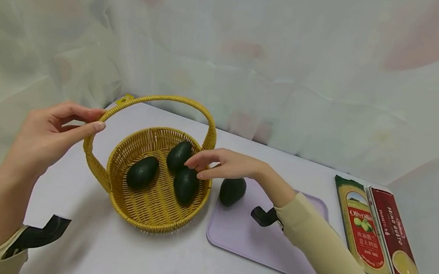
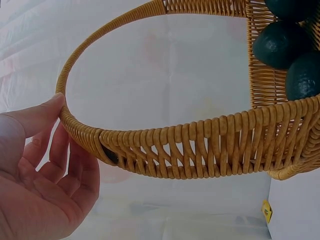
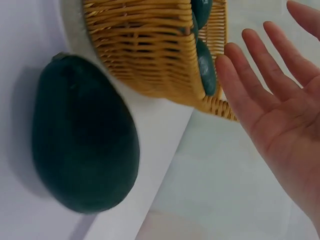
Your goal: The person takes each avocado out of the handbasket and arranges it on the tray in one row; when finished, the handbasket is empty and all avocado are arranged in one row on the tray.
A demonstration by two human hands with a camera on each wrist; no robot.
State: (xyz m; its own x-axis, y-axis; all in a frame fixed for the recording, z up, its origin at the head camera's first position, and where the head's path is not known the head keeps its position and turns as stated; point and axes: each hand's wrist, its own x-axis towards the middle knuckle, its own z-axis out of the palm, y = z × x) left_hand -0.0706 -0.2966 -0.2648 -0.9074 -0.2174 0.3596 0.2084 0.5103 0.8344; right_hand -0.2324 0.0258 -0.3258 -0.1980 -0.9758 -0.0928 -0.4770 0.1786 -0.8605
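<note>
A yellow-brown wicker basket [image 1: 140, 219] with a tall arched handle stands on the white table, three dark green avocados [image 1: 143, 173] inside it. My left hand [image 1: 53, 132] pinches the left side of the handle between thumb and fingers; the left wrist view shows the thumb pressed on the woven handle [image 2: 80, 131]. Over the basket's right rim hovers my right hand [image 1: 232, 166], its fingers extended and holding nothing, just above the nearest avocado. Another avocado [image 3: 85, 135] lies on the left end of a lilac tray [image 1: 226, 238], beneath the right wrist.
Two packets of pasta lie at the right of the table, a green and red one [image 1: 365, 237] and a dark red one [image 1: 398, 246]. A small yellow object [image 1: 125, 99] sits behind the basket. Patterned curtains [image 1: 279, 70] hang behind the table.
</note>
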